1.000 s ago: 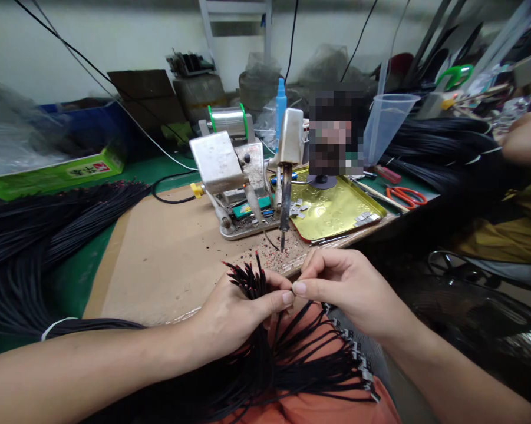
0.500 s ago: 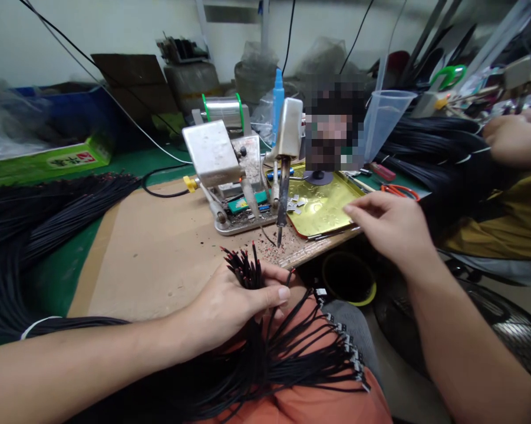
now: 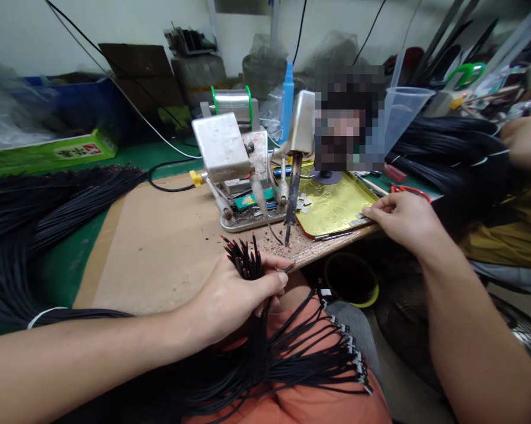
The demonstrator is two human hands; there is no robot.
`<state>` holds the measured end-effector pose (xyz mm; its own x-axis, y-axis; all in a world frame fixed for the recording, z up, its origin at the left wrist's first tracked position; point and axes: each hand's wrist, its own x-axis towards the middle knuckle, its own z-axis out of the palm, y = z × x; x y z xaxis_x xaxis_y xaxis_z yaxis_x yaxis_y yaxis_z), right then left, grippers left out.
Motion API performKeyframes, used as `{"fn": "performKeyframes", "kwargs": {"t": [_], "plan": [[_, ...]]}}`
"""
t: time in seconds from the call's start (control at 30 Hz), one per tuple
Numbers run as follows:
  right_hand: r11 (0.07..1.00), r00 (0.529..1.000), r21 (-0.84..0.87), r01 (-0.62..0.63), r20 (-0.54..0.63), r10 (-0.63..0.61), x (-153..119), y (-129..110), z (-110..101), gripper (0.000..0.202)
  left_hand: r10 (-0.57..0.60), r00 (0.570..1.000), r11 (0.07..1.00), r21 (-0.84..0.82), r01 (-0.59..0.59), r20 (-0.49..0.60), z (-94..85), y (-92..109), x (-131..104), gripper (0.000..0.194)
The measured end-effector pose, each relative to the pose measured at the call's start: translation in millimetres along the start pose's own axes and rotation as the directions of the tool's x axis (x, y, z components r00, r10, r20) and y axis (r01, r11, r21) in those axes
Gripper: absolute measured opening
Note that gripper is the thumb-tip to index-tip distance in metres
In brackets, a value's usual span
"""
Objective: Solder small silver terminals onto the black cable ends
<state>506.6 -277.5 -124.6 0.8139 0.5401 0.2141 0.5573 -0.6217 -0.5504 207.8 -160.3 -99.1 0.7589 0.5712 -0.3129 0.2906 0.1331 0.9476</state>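
My left hand (image 3: 243, 291) is closed round a bundle of black cables (image 3: 246, 260), whose red-tipped ends stick up above the fingers. One cable end (image 3: 288, 268) is set apart between thumb and forefinger. The cables hang over my lap, and their far ends carry small silver-and-white connectors (image 3: 356, 356). At the right front edge of a gold tray (image 3: 331, 207), my right hand (image 3: 400, 221) is pinched at the fingertips, close to small silver pieces (image 3: 358, 219). Whether one is between the fingers is too small to tell. More silver pieces (image 3: 304, 201) lie at the tray's left side.
A soldering iron (image 3: 293, 191) points down from a metal stand (image 3: 223, 147), with a solder spool (image 3: 233, 106) behind. Black cable bundles (image 3: 62, 200) lie at left. A bin (image 3: 351, 280) stands below the table edge. At far right is a co-worker's arm (image 3: 528, 136).
My right hand has shifted slightly right along the tray edge, and silver pieces now show by its fingertips. The separate cable end in my left hand tilts more to the right. The view has shifted slightly.
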Motion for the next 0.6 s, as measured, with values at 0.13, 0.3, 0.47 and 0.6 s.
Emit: {"fn": "performKeyframes", "kwargs": {"t": [0.13, 0.3, 0.47, 0.6], "plan": [[0.997, 0.995, 0.042, 0.062, -0.080, -0.059, -1.6, -0.8, 2.4, 0.019, 0.012, 1.000, 1.000, 0.017, -0.012, -0.019, -0.8, 1.3, 2.6, 0.026], [0.971, 0.955, 0.204, 0.126, -0.290, -0.063, -23.1, -16.1, -4.2, 0.005, 0.016, 0.999, 1.000, 0.024, -0.015, -0.046, -4.5, 1.0, 8.4, 0.029], [0.722, 0.988, 0.675, 0.151, -0.113, -0.101, -63.4, -45.3, 2.0, 0.011, 0.033, 0.999, 0.997, -0.071, -0.034, -0.025, -8.1, -2.9, 16.7, 0.025], [0.549, 0.936, 0.831, -0.091, 0.260, -0.238, -93.6, -67.3, 25.3, 0.017, 0.051, 0.998, 0.990, -0.127, -0.054, -0.027, -8.5, -3.4, 21.3, 0.018]]}}
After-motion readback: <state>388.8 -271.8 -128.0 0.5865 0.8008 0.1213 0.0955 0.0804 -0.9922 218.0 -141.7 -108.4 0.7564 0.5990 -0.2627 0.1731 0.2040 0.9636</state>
